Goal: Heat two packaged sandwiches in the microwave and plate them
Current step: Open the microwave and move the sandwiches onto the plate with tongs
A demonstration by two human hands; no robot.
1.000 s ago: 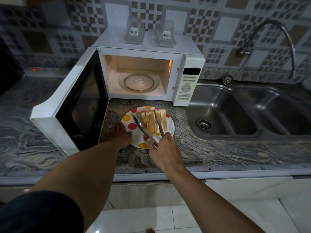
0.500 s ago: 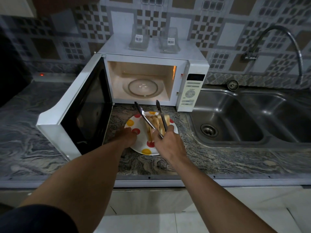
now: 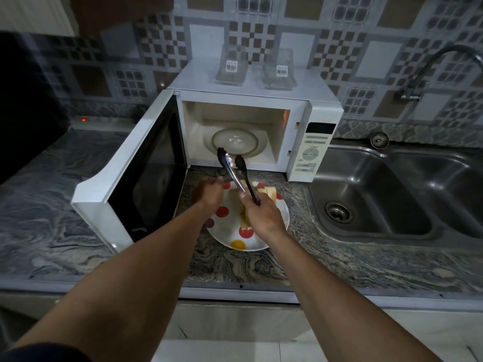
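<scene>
Gripping the metal tongs (image 3: pixel 236 173), the fingers (image 3: pixel 257 198) of the right hand (image 3: pixel 264 215) are closed around the handle end, and the two dark tips of the tongs stand a little apart, with nothing between them, in front of the microwave opening. The left hand (image 3: pixel 209 192) is at the far left rim of the plate (image 3: pixel 283 218); its fingers are curled, but whether they really hold the rim, I cannot tell.

The plate is white with red and yellow dots and it lies on the marbled tabletop (image 3: pixel 339 259), just before the microwave (image 3: pixel 261 100). The sandwiches (image 3: pixel 268 190) are on this plate, partly hidden behind the right hand; only pale bread edges show.

The microwave door (image 3: pixel 136 184) is swung wide open to the left. Inside, the glass turntable (image 3: pixel 235 141) carries nothing. On top of the microwave stand two clear plastic sandwich packages (image 3: pixel 231 69), side by side, each with a barcode label.

To the right of the microwave is a steel sink (image 3: pixel 379 192) with a drain, and a curved tap (image 3: pixel 428 66) is on the tiled wall above it.
</scene>
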